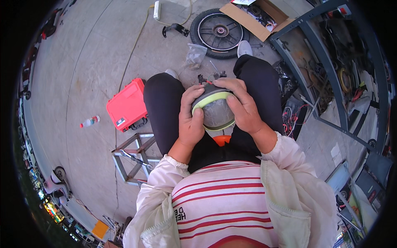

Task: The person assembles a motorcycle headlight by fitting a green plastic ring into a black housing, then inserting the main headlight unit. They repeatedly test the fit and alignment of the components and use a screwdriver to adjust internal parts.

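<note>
Between my knees I hold a round headlight (216, 113) with a scuffed greyish lens, a lime-green ring and a dark housing. My left hand (192, 113) grips its left side, thumb on the ring and fingers around the back. On the right side my right hand (243, 103) does the same, its thumb pressing near the upper edge of the lens. Dark connectors (202, 78) and thin wires stick out at the far side of the housing. An orange piece (222, 141) shows just below the headlight, partly hidden.
A red toolbox (126, 104) lies left of my leg, near a metal frame stool (134, 159) with a wrench on it. Ahead lie a wheel (202, 31), a plastic bag (195, 56) and an open cardboard box (271, 20). A metal rack (331, 58) of parts stands right.
</note>
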Available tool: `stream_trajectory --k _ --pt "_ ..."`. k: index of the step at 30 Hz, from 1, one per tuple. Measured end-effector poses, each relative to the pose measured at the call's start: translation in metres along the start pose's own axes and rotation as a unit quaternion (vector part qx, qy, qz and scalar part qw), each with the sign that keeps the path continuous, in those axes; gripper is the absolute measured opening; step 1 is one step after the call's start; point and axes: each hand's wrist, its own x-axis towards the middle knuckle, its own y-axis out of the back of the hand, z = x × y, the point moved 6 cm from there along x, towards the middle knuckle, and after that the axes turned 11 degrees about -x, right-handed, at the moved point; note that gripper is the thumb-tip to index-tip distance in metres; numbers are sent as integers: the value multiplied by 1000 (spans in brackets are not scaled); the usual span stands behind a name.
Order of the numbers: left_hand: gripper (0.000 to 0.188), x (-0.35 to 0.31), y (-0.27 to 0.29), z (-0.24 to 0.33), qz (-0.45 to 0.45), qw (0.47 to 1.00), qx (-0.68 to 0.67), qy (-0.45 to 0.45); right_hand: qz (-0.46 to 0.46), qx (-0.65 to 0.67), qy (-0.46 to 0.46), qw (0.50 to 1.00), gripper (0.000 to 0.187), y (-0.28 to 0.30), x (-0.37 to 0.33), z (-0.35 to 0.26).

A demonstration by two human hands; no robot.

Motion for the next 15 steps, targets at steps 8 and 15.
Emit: stream_trajectory --k 8,15 --pt "41 0 5 10 -20 999 -27 -4 -22 -46 68 996 47 5 -4 -13" --pt "41 1 11 0 0 998 -50 41 -23 7 23 999 63 1 -6 -2"
